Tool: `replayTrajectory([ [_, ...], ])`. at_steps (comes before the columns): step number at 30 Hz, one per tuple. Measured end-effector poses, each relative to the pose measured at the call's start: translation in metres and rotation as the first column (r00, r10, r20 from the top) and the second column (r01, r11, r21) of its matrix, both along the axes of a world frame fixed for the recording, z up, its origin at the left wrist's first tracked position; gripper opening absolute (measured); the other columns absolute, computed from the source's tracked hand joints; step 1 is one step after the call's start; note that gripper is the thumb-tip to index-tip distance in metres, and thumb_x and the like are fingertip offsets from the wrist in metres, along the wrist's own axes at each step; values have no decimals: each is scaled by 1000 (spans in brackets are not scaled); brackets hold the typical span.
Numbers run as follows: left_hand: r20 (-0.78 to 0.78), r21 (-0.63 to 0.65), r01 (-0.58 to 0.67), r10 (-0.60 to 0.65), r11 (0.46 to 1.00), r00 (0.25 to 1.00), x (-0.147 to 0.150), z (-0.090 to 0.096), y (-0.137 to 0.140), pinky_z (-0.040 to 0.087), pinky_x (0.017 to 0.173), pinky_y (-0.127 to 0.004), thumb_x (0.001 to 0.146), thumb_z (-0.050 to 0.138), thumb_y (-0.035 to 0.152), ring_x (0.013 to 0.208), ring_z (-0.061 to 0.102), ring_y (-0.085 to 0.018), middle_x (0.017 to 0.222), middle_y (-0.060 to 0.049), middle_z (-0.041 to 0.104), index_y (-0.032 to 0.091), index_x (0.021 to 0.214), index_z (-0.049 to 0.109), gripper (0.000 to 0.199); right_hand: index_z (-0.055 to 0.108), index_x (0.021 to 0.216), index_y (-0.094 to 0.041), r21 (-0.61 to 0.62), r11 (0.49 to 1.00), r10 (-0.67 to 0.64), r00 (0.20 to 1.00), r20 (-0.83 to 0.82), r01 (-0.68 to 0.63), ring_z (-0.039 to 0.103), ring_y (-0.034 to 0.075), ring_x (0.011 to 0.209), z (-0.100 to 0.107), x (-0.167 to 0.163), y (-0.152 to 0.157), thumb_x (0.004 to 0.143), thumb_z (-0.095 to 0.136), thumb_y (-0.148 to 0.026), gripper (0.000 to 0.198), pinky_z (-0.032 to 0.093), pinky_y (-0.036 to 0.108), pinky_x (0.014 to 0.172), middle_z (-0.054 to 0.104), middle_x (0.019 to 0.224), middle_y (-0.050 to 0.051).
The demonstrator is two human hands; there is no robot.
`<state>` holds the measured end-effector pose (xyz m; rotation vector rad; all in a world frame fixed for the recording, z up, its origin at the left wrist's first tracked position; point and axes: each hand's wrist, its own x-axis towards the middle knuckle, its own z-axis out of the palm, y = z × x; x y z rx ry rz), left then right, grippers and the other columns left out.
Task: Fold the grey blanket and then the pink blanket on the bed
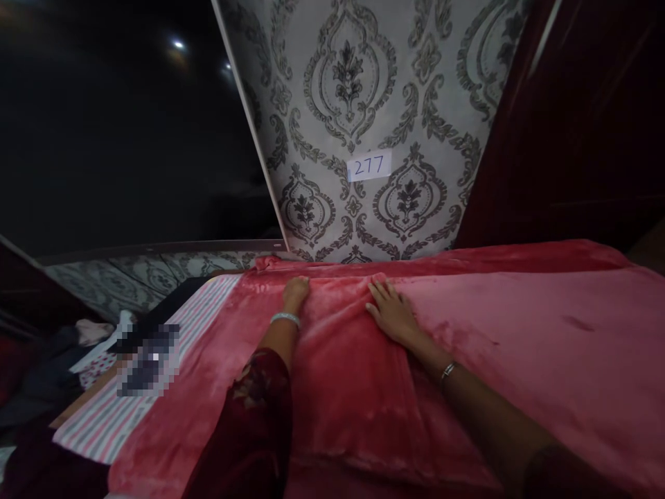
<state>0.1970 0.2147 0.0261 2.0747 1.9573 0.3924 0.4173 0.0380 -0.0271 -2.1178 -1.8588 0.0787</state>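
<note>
A plush red blanket (343, 388) lies spread over the surface in front of me, its paler pink side showing at the right. My left hand (296, 292) is closed at the blanket's far part, its curled fingers seeming to grip the fabric. To the right of it, my right hand (392, 312) rests flat on the blanket with its fingers spread. Between the two hands the plush fabric shows soft creases, and a fold line runs down toward me below the right hand.
A striped cloth (111, 423) shows along the left, with a blurred dark object (148, 360) on it. Piled clothes (46, 367) lie further left. Behind stand a large dark screen (129, 138), a patterned wall (353, 222) with a paper marked 277 (369, 165), and a dark red panel (571, 138).
</note>
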Motion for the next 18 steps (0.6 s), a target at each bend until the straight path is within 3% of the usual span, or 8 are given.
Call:
replayTrajectory([
  [5, 19, 15, -110, 109, 994, 994, -2, -20, -4, 50, 92, -33, 101, 38, 35, 120, 65, -27, 129, -20, 68, 14, 125, 67, 43, 32, 158, -11, -77, 994, 75, 997, -32, -78, 14, 27, 155, -8, 8, 4, 101, 34, -48, 68, 21, 57, 120, 20, 166, 14],
  [8, 30, 24, -142, 142, 990, 989, -6, -26, -2, 51, 90, -34, 101, 39, 38, 119, 66, -26, 127, -19, 70, 17, 123, 68, 42, 34, 157, -11, -57, 993, 95, 993, -65, -99, 13, 27, 155, -13, 10, 4, 101, 34, -51, 69, 21, 59, 120, 20, 166, 15],
  [14, 38, 29, -158, 157, 987, 987, -6, -26, 0, 51, 90, -35, 100, 43, 40, 117, 67, -28, 123, -19, 71, 18, 117, 71, 39, 37, 156, -12, -48, 994, 96, 991, -92, -101, 13, 28, 155, -14, 11, 4, 101, 35, -54, 69, 19, 58, 121, 21, 166, 16],
  [18, 31, 38, -150, 149, 988, 988, -7, -23, -3, 50, 91, -35, 101, 41, 41, 118, 67, -29, 125, -20, 70, 16, 119, 70, 42, 43, 153, -15, 44, 994, 104, 983, -153, -99, 16, 28, 154, -22, 14, 5, 101, 37, -53, 65, 18, 57, 122, 28, 164, 15],
])
